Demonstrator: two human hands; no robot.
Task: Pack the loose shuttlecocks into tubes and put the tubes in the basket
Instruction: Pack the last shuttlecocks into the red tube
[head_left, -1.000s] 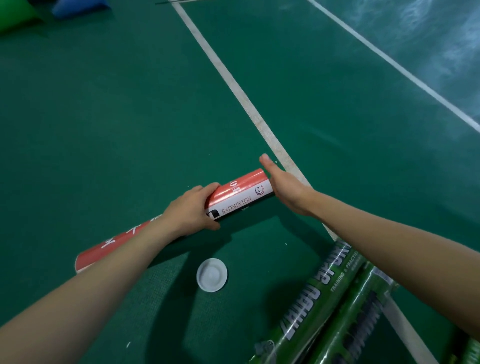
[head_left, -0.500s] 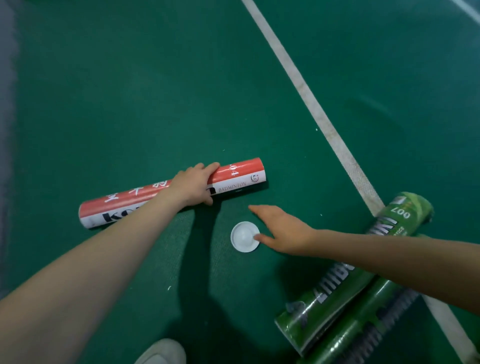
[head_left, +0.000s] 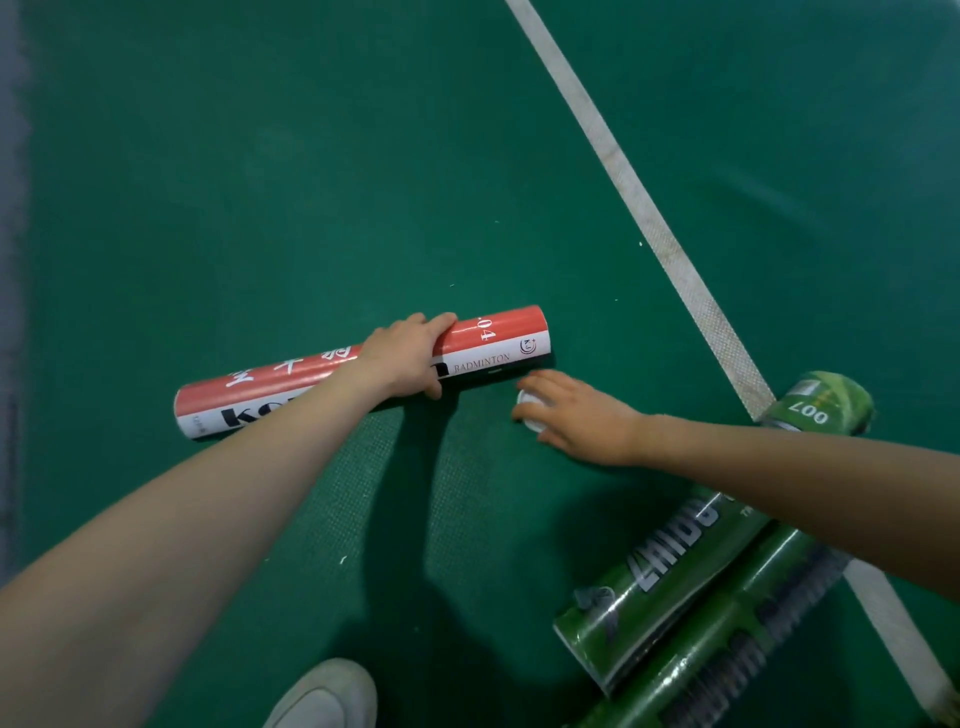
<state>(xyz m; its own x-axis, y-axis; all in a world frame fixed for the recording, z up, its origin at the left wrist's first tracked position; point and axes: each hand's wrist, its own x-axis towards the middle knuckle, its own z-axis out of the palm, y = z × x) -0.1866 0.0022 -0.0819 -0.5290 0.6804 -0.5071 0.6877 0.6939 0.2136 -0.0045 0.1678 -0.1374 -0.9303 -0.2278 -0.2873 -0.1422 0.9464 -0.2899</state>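
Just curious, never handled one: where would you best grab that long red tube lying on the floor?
Around its middle, from above, I'd say. The red tube lies flat, long and round, so fingers curled over the top near mid-length, as the left hand grips it, should keep it balanced and stop it rolling.

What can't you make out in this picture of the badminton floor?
Head view:
- Red tube: lies side-on, contents hidden.
- White cap: mostly under the right hand.
- Tube's lettering: partly covered by the left hand.
- Green tubes: crossed by the right forearm, cut off at the bottom edge.
- Basket: out of view.
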